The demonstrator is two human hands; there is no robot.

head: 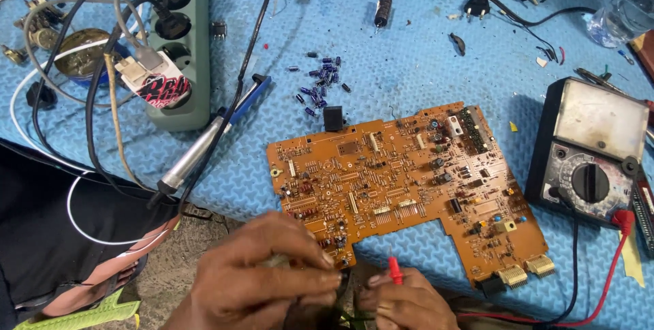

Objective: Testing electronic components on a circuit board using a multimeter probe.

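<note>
Head view: orange, irregular-cut circuit board [402,180] lies flat on the blue textured mat [409,57], near edge just over the table lip, touching both hands. Right hand [407,303] pinches a red probe tip [395,270] narrow, tip up, just off the board edge. Left hand [262,277] curls tight around something small; can't tell what. Black analogue multimeter [589,156] sits right of the board, red lead [606,282] running down off the table. Risks: probe slipping and bridging adjacent pins; grey soldering iron [201,149] beside the green power strip [180,51], tangled cables could snag. Loose blue capacitors [320,85] scattered behind.
</note>
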